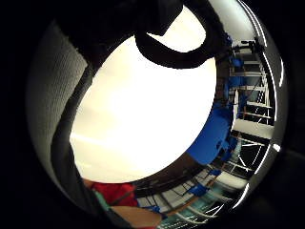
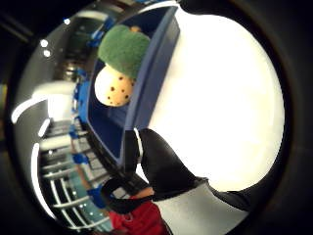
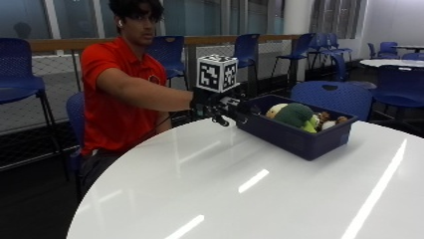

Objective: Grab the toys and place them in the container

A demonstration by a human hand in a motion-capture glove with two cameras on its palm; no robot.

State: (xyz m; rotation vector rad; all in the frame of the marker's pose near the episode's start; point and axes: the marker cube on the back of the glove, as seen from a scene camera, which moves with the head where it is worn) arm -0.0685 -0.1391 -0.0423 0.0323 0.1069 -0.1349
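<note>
1. Hand (image 3: 222,110) hovers above the counter (image 3: 265,189) just beside the bin's (image 3: 298,137) near end; its fingers are too small and dark to tell whether spread or curled, and nothing shows in it.
2. Toys lie in the bin: a green plush (image 2: 124,49) over a spotted cream one (image 2: 113,87).
3. More toys behind them are hard to make out.
</note>
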